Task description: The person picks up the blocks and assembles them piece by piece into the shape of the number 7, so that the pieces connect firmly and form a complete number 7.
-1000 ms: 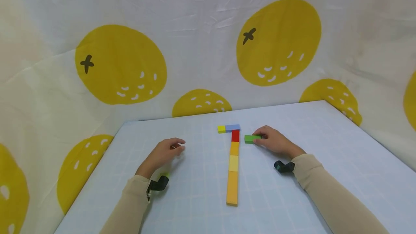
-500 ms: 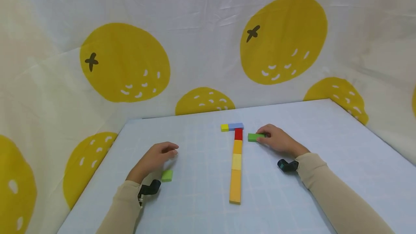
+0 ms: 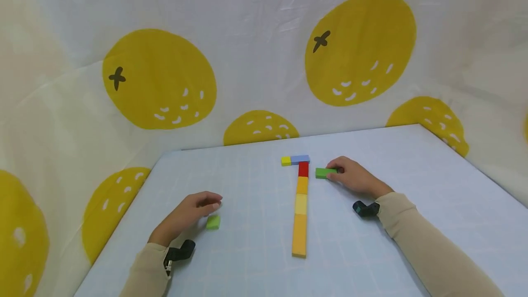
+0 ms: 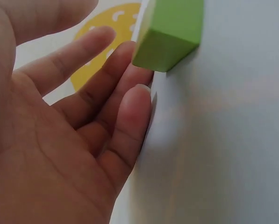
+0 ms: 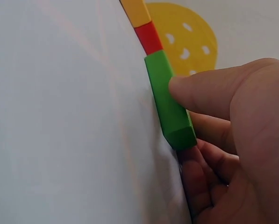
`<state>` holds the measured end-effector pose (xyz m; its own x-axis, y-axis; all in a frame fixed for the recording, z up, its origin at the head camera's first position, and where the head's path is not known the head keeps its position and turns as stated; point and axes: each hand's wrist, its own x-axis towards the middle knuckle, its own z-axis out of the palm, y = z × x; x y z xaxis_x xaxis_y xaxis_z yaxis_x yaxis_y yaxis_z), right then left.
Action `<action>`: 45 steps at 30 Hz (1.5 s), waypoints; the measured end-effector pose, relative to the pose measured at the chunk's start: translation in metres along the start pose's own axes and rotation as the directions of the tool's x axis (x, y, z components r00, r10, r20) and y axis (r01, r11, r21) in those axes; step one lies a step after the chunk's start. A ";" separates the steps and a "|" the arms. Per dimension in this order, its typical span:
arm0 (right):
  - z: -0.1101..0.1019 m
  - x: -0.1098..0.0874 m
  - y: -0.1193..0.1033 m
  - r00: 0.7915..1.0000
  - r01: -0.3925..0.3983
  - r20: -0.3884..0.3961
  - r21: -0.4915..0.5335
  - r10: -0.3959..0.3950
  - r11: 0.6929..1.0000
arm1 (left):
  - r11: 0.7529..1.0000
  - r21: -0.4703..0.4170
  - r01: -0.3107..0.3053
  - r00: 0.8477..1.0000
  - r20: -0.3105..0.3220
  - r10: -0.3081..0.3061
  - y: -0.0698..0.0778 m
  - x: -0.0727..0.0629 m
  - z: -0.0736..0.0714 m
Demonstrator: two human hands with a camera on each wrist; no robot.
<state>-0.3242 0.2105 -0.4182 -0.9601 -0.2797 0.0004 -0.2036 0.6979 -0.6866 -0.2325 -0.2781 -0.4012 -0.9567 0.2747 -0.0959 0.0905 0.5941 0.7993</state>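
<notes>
My right hand (image 3: pixel 352 178) pinches a green block (image 3: pixel 321 173) low over the table, just right of the red block. In the right wrist view the thumb lies on one side of that green block (image 5: pixel 166 95), and the other fingers are partly hidden behind it. My left hand (image 3: pixel 185 214) hovers beside a small light green block (image 3: pixel 213 222), fingers loosely bent and holding nothing. The left wrist view has this light green block (image 4: pixel 174 39) just past the fingers; whether they touch it I cannot tell.
A column of blocks runs toward me: red (image 3: pixel 303 169), orange (image 3: pixel 302 185), pale yellow (image 3: pixel 301 204) and a longer orange block (image 3: pixel 299 235). At its far end lie a blue block (image 3: pixel 299 159) and a yellow block (image 3: pixel 286 161). A fruit-patterned cloth (image 3: pixel 255 58) hangs behind the table.
My left hand has drawn back toward me and left, to beside the light green block, which was mostly hidden by the wrist before. The right hand keeps its hold on the green block, nearly still.
</notes>
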 end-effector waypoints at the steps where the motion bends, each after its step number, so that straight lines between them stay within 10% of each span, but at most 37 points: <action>1: -0.002 0.000 -0.001 1.000 -0.005 -0.005 0.003 0.005 1.000 | 1.000 0.008 -0.015 1.000 0.004 0.015 -0.001 -0.001 0.000; 12: 0.001 0.007 0.000 1.000 0.000 0.018 0.016 0.000 1.000 | 0.999 0.031 -0.015 0.996 0.086 0.012 -0.013 -0.022 -0.004; 45: -0.006 0.004 -0.003 1.000 -0.023 0.019 -0.011 0.023 1.000 | 0.985 0.156 -0.072 0.995 0.085 0.059 -0.007 -0.019 -0.005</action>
<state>-0.3285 0.2107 -0.4119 -0.9608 -0.2757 -0.0295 -0.1832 0.7112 -0.6787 -0.2163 -0.2914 -0.4025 -0.9226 0.3729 -0.0988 0.2010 0.6833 0.7019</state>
